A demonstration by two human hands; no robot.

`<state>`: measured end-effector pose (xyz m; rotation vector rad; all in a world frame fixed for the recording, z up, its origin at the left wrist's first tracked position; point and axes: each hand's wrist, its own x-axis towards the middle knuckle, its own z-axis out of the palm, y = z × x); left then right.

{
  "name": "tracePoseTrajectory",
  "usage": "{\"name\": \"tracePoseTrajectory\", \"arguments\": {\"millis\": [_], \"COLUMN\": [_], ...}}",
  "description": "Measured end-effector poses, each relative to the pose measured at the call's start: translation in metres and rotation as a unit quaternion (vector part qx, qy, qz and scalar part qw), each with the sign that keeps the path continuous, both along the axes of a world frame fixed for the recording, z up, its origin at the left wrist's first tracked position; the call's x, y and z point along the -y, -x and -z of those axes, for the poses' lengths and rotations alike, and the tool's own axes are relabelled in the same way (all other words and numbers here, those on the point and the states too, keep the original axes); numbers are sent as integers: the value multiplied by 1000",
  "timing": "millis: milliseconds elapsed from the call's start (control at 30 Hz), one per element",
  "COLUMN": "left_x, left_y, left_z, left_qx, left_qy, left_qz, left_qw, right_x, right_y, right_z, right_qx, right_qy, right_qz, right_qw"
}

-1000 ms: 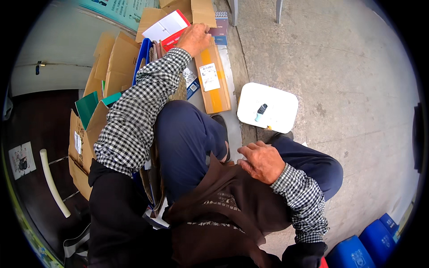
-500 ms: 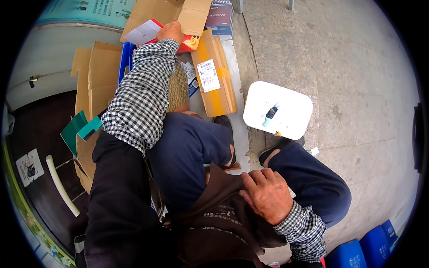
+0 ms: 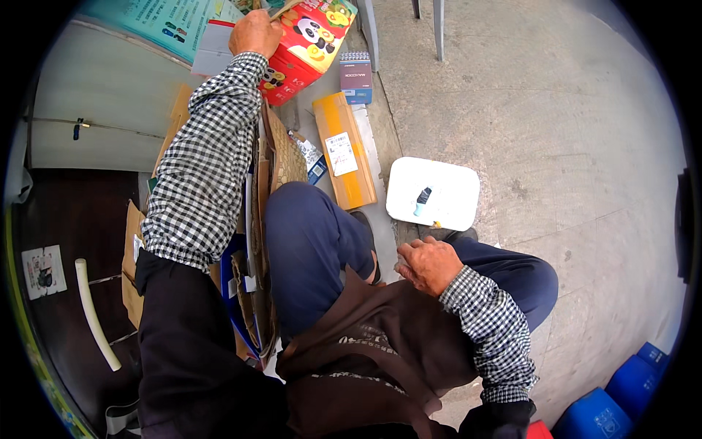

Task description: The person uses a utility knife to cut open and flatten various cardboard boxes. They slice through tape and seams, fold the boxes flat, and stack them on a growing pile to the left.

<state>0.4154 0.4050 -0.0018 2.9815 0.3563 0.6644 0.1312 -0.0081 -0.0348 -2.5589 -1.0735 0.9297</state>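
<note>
Left hand (image 3: 254, 33) is up at the far end of the reach, fingers curled over the top edge of a red printed carton (image 3: 307, 47) with cartoon animals on it. The carton sits tilted at the top of the view, its upper flap open, and a flat piece of cardboard shows at its mouth; what else lies inside cannot be made out. Just left of the red carton, a flat white-and-grey sheet (image 3: 213, 50) lies under the wrist. Just right of the carton stands a small blue-and-white box (image 3: 355, 75), closed. Below the carton, toward the person, a long orange box (image 3: 344, 157) lies flat and taped shut, a white label on its top face. Further below the carton and to its left, flattened brown cardboard sheets (image 3: 257, 219) stand on edge in a stack beside the knee. Well to the right of the carton, a white tray (image 3: 457, 192) rests on the concrete floor, holding a small dark-and-teal object (image 3: 423, 199). Right hand (image 3: 430, 263) rests loosely closed on the right knee, holding nothing.
</note>
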Motion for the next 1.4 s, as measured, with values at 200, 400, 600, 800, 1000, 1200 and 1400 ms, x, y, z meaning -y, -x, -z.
{"name": "tracePoseTrajectory", "arguments": {"millis": [200, 400, 600, 800, 1000, 1200, 1400], "left_x": [-4, 27, 137, 302, 438, 428, 368], "left_y": [72, 129, 150, 162, 244, 271, 234], "left_z": [-111, -157, -134, -44, -13, 47, 137], "left_qx": [11, 51, 20, -107, -311, -237, -189], "left_qy": [371, 594, 807, 849, 782, 745, 657], "left_qz": [84, 240, 307, 400, 441, 345, 251], "left_qw": [925, 767, 505, 330, 313, 520, 685], "right_x": [12, 87, 197, 317, 264, 189, 198], "right_y": [-25, -53, -36, 69, 160, 162, 135], "right_z": [20, -25, -198, -319, -317, -283, -258], "right_qx": [19, 92, 236, 404, 410, 286, 232], "right_qy": [-106, -467, -605, -478, -309, -238, -184], "right_qz": [142, 506, 457, 532, 544, 489, 556], "right_qw": [984, 719, 607, 570, 663, 789, 777]}}
